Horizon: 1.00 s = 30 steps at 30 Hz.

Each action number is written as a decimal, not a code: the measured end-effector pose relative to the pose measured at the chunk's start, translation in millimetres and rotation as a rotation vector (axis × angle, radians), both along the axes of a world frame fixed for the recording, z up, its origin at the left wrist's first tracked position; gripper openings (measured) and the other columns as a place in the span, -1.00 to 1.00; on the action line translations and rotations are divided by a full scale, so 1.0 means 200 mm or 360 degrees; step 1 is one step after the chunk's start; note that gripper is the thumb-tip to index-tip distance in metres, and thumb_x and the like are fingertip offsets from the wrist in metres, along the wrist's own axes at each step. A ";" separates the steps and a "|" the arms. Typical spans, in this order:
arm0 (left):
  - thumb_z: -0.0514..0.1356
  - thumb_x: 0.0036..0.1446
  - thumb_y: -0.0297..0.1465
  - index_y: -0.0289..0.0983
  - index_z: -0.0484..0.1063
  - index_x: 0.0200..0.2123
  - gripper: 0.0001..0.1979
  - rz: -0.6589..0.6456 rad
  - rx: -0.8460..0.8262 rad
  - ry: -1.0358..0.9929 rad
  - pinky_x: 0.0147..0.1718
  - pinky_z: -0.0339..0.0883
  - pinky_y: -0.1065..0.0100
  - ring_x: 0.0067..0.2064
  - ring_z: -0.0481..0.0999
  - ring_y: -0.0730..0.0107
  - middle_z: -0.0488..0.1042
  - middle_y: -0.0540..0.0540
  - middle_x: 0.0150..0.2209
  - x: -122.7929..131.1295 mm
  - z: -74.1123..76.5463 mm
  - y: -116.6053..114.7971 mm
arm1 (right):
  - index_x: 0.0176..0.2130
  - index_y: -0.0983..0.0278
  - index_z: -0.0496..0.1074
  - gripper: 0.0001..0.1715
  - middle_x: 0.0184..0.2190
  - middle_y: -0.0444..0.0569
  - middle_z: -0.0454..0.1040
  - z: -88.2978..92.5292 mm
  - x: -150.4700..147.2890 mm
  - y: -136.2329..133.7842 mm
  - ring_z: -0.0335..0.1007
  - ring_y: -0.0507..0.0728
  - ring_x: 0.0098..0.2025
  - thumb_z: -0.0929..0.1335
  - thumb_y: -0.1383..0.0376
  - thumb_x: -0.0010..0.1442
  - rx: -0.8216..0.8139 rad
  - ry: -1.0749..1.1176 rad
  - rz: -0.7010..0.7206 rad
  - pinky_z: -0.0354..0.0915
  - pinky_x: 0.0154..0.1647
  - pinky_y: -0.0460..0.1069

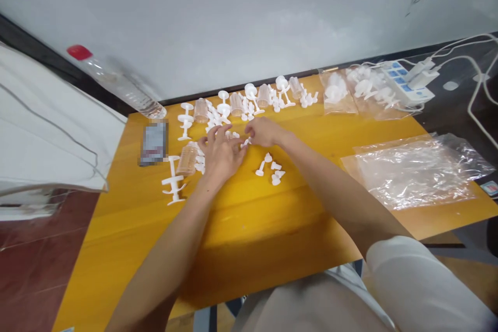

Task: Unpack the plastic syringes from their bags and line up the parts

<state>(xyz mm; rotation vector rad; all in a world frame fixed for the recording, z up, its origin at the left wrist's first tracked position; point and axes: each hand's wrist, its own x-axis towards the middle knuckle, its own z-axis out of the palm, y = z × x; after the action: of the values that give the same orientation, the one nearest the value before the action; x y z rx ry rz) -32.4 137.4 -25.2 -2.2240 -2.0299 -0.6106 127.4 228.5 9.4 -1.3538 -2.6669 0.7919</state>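
Observation:
My left hand (222, 154) lies low over the table with its fingers spread, above some small white plastic pieces. Beside it, the fingers of my right hand (264, 133) pinch a small white plastic piece (245, 143); the left thumb tip is close to it. Several loose white nozzle-like pieces (275, 166) lie nearer to me. To the left of my left hand are a clear ribbed plastic cylinder (187, 160) and a white plunger-like part (174, 181) with crosswise flanges. Part of what lies under my left fingers is hidden.
Similar groups of clear cylinders (235, 105) and white parts line the back edge. A phone (154, 143) and a tilted bottle (124, 88) are at left. At right are filled plastic bags (337, 94), flat clear bags (416, 174) and a power strip (406, 85) with cables.

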 end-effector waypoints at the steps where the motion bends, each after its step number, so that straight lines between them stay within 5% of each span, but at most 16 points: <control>1: 0.27 0.28 -0.21 -0.16 0.69 -0.18 -0.78 0.0017 0.0002 0.0037 0.22 0.05 -0.26 0.39 0.21 -0.27 0.40 -0.23 0.33 -0.01 0.00 -0.01 | 0.17 0.41 0.54 -0.50 0.05 0.10 0.63 -0.02 -0.01 0.01 0.55 0.13 0.01 0.42 0.48 0.25 -0.0006 0.0038 0.0026 0.36 0.00 -0.09; 6: 0.29 0.26 -0.21 -0.18 0.67 -0.18 -0.79 0.0034 -0.0011 0.0112 0.23 0.07 -0.26 0.39 0.23 -0.27 0.42 -0.26 0.31 -0.03 0.03 -0.03 | 0.13 0.41 0.55 -0.53 -0.01 0.05 0.64 -0.06 -0.07 0.04 0.54 0.07 -0.03 0.43 0.50 0.23 -0.0016 0.0151 0.0140 0.34 -0.05 -0.13; 11: 0.26 0.31 -0.20 -0.19 0.64 -0.09 -0.75 -0.0015 0.0160 -0.0074 0.19 0.25 -0.05 0.22 0.47 -0.08 0.55 -0.25 0.15 0.01 0.08 -0.18 | 0.00 0.36 0.62 -0.70 -0.04 0.06 0.65 0.03 0.04 0.00 0.55 0.13 -0.04 0.41 0.37 0.29 0.0021 0.0016 0.0118 0.34 -0.06 -0.08; 15: 0.21 0.37 -0.19 -0.20 0.61 -0.06 -0.73 -0.0262 -0.0247 -0.0188 -0.20 0.42 0.25 -0.22 0.63 0.20 0.66 -0.12 -0.18 0.14 0.06 -0.34 | -0.31 0.42 0.65 -0.60 -0.29 0.27 0.64 0.10 0.19 -0.11 0.56 0.29 -0.25 0.42 0.11 0.30 -0.0035 -0.0295 0.0060 0.31 -0.29 0.05; 20: 0.19 0.34 -0.41 -0.24 0.61 0.00 -0.75 -0.0180 -0.0450 -0.0008 -0.22 0.42 0.23 -0.16 0.65 0.12 0.66 -0.16 -0.13 0.23 0.01 -0.34 | -0.37 0.39 0.65 -0.79 -0.40 0.17 0.62 0.11 0.21 -0.21 0.54 0.22 -0.34 0.49 0.26 0.15 -0.0138 -0.0464 0.0055 0.21 -0.39 0.00; 23: 0.19 0.29 -0.46 -0.22 0.61 0.01 -0.72 -0.0188 -0.0456 -0.0064 -0.18 0.43 0.24 -0.17 0.65 0.16 0.65 -0.16 -0.08 0.24 0.02 -0.33 | -0.32 0.36 0.66 -0.85 -0.38 0.09 0.64 0.09 0.19 -0.22 0.52 0.15 -0.34 0.44 0.34 0.16 -0.0145 -0.0383 0.0040 0.20 -0.39 -0.04; 27: 0.20 0.34 -0.32 -0.22 0.60 0.04 -0.72 -0.0196 -0.0395 -0.0176 -0.15 0.46 0.21 -0.20 0.65 0.16 0.64 -0.17 -0.06 0.25 0.03 -0.34 | -0.03 0.35 0.62 -0.65 -0.11 0.05 0.66 0.04 0.21 -0.20 0.53 0.11 -0.17 0.46 0.35 0.16 -0.0051 -0.0126 -0.0149 0.27 -0.25 -0.11; 30: 0.18 0.35 -0.36 -0.21 0.62 0.04 -0.72 -0.0219 -0.0455 -0.0167 -0.07 0.47 0.18 -0.12 0.65 0.13 0.63 -0.18 0.00 0.27 0.02 -0.32 | -0.01 0.35 0.61 -0.62 -0.06 0.05 0.65 -0.02 0.20 -0.18 0.53 0.11 -0.10 0.48 0.39 0.13 -0.0024 0.0089 -0.0254 0.30 -0.14 -0.12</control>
<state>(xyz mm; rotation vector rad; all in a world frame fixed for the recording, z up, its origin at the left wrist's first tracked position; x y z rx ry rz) 20.8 72.7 -21.3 -2.5605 -2.1471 -0.4830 167.4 192.7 4.5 -1.5017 -2.4779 0.8199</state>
